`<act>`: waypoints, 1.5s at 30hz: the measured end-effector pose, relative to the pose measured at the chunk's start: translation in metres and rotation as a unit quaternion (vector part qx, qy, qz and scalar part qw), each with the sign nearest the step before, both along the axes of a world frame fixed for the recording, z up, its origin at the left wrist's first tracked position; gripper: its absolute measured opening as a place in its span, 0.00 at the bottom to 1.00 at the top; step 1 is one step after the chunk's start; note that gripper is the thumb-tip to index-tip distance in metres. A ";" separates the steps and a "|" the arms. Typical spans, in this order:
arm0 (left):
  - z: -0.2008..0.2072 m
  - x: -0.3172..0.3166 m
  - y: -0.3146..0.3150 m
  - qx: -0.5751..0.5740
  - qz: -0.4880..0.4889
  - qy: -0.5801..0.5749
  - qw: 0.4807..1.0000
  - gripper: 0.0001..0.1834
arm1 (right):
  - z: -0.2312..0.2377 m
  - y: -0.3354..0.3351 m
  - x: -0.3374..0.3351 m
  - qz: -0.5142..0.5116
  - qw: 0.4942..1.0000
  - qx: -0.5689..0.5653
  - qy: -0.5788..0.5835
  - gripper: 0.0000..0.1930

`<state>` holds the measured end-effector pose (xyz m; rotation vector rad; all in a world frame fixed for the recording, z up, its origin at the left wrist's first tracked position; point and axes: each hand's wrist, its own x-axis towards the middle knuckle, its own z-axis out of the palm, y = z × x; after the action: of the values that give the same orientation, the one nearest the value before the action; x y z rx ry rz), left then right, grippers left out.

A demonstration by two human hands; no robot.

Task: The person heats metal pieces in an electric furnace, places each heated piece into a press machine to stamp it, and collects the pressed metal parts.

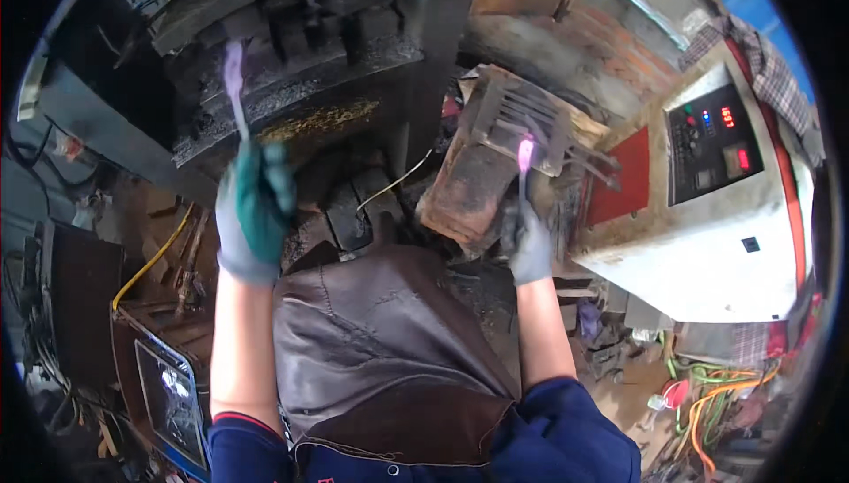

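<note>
My left hand (252, 213), in a green and grey work glove, is closed around the thin end of a metal rod (233, 80). The rod points away from me, and its wide far end glows pinkish violet in front of the dark dies of a heavy press (340, 10). On the right, my gloved right hand (532, 249) grips a second metal rod (525, 156) with a bright pink, glowing tip. That tip is at the near edge of a slotted metal rack (508, 116) on bricks; whether they touch, I cannot tell.
A white control cabinet (699, 262) with a lit panel stands close on the right. Dark scale lies along the press bed (380, 57). A brown leather apron (380, 324) covers my lap. Orange and green hoses (707, 412) lie lower right; a framed glass panel (168, 394) stands lower left.
</note>
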<state>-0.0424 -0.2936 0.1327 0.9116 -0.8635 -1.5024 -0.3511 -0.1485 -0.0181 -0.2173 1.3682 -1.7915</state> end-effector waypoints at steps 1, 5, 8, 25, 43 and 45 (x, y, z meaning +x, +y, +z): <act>-0.007 0.009 0.019 0.001 0.019 -0.012 1.000 0.18 | 0.009 0.016 0.008 0.031 0.999 0.015 0.029 0.15; -0.053 0.069 0.075 0.001 0.029 -0.004 1.000 0.18 | 0.055 0.023 0.053 0.162 0.975 0.017 0.153 0.16; -0.065 0.084 0.099 0.022 0.081 -0.034 0.996 0.17 | 0.085 -0.025 0.080 0.242 0.952 -0.021 0.185 0.16; -0.085 0.147 0.177 0.070 0.167 -0.019 0.983 0.17 | 0.172 -0.244 0.200 0.358 0.926 -0.025 0.118 0.12; -0.077 0.191 0.167 0.138 0.363 0.065 0.919 0.16 | 0.115 -0.115 0.142 0.328 0.937 0.068 0.104 0.27; -0.089 0.239 0.150 0.072 0.419 0.063 0.903 0.16 | 0.095 -0.091 0.124 0.259 0.965 -0.017 0.026 0.21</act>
<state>0.1965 -0.1436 0.0435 1.0907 -0.1913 -0.8518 -0.2271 -0.2399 0.0772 -0.5892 1.1786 -1.3755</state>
